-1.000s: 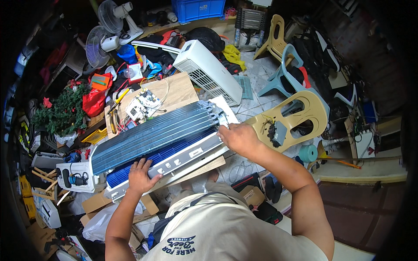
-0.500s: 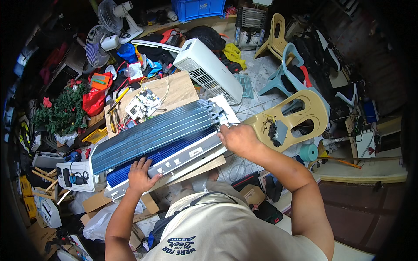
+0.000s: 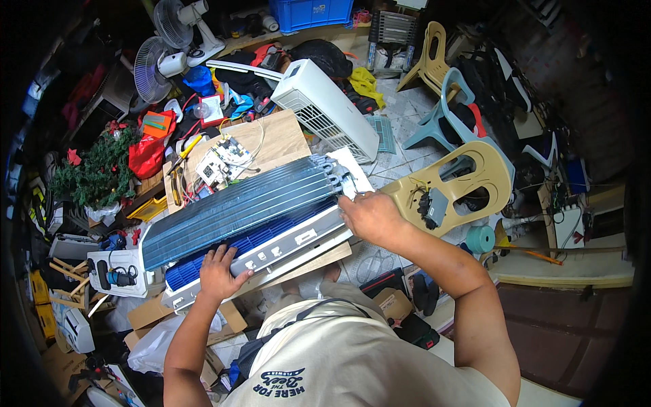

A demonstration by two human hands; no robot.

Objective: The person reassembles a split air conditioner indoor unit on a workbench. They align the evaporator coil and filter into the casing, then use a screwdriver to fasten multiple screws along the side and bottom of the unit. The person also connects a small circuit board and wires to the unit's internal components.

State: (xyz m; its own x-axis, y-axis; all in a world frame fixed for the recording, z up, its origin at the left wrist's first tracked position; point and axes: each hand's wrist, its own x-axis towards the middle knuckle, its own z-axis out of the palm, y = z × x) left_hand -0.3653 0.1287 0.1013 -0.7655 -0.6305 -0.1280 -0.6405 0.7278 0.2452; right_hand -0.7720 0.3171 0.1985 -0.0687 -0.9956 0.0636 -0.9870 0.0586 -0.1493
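Air-conditioner indoor unit (image 3: 288,247), lying across the near side of the wood-look tabletop (image 3: 281,132); take it as the dial's centre. At seven o'clock the left hand (image 3: 220,275) lies with fingers spread over the frame edge, by the blue blower (image 3: 271,232); at three the right hand (image 3: 371,216) is curled at the unit's end, and I cannot tell what it pinches. If the finned coil (image 3: 237,210) dropped or twisted, its fins could bend or nip the left fingers; a hard pull could kink the pipe bends (image 3: 331,173). A shove toward eleven could hit the bare circuit board (image 3: 224,159). The cluttered room has a white casing (image 3: 325,112) at one, a beige chair (image 3: 498,180) near three and fans (image 3: 150,71) at eleven
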